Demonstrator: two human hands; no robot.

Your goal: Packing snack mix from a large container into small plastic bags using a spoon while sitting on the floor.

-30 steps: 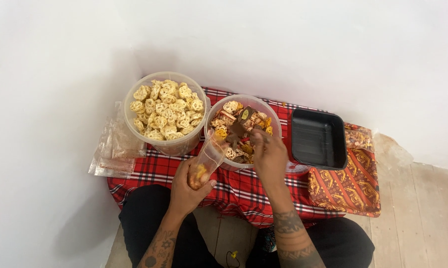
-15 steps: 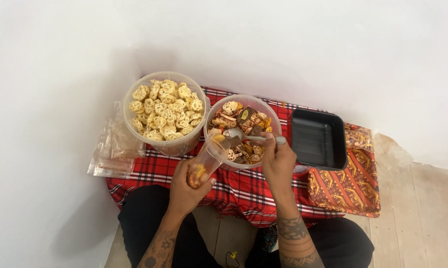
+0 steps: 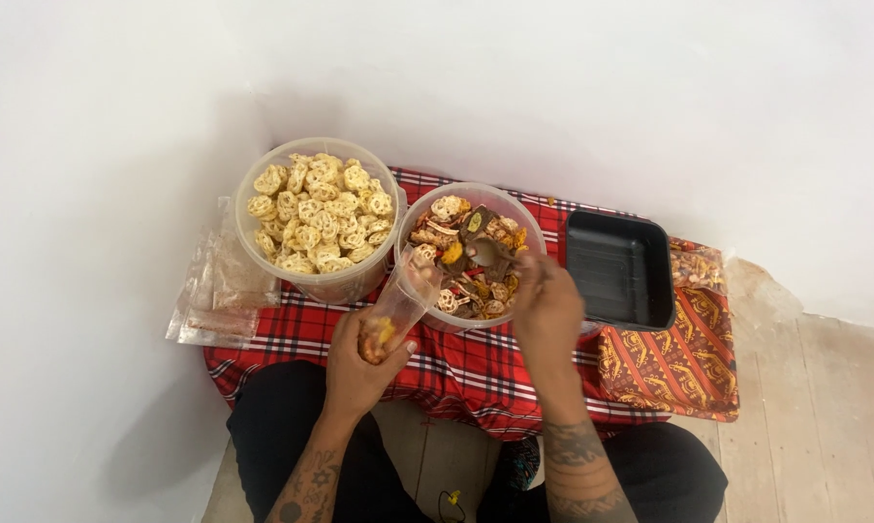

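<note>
Since half a second ago the right hand (image 3: 546,302) has turned its spoon (image 3: 488,251) from lying level across the tub to dipping bowl-down into the mixed snacks, and the handle now hides under the knuckles. That hand is closed around the spoon's handle. The left hand (image 3: 358,366) is wrapped around the lower end of a narrow clear bag (image 3: 396,305), which tilts toward one o'clock so its open mouth meets the near rim of the mixed tub (image 3: 411,215); a few orange and yellow pieces sit in the bag's bottom.

The mixed tub holds brown, orange and pale lattice crisps. At its ten o'clock, touching it, stands a larger clear tub (image 3: 253,250) heaped with pale yellow flower-shaped crackers. At three o'clock of the mixed tub lies a black rectangular tray (image 3: 619,269), bare inside, partly behind the right hand's knuckles. A stack of clear bags (image 3: 216,295) lies at the far left on the floor. Everything rests on a red checked cloth (image 3: 466,378), with an orange patterned cloth (image 3: 668,363) under the tray's right side.
</note>
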